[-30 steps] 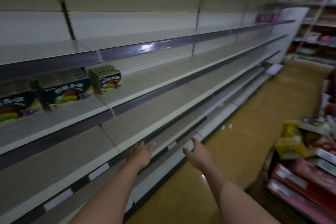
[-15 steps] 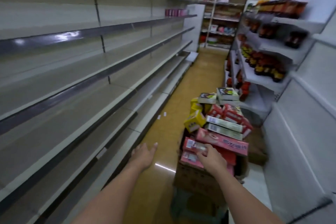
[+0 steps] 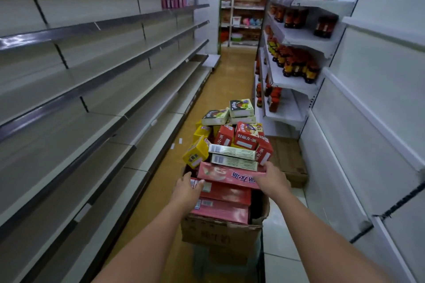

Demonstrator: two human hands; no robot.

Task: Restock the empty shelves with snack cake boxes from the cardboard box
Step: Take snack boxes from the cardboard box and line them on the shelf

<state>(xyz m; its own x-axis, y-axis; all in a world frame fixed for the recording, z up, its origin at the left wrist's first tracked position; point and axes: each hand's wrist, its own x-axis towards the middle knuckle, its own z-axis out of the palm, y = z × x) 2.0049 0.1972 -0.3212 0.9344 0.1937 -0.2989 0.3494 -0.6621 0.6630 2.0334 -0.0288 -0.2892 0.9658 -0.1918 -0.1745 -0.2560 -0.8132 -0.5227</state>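
Observation:
An open cardboard box [image 3: 218, 234] stands in the aisle, heaped with snack cake boxes. A long pink box [image 3: 230, 174] lies on top of two similar red boxes at the near side. My right hand [image 3: 272, 179] grips the pink box's right end, fingers curled over it. At its left end, my left hand [image 3: 187, 188] cups the lower corner, thumb under the box. Small yellow boxes [image 3: 196, 153], red boxes [image 3: 246, 133] and dark-and-white boxes [image 3: 241, 108] are piled behind. The empty shelves [image 3: 92, 89] run along the left.
Shelves of dark bottles [image 3: 294, 62] line the right side, with white panels nearer me. A flattened carton [image 3: 287, 158] lies on the floor right of the cardboard box. The yellow aisle floor [image 3: 230, 80] runs to stocked racks at the far end.
My view swung right from the shelves to the cardboard box. Both hands reached forward and took hold of the pink box's ends; half a second ago the left hand was still in the air.

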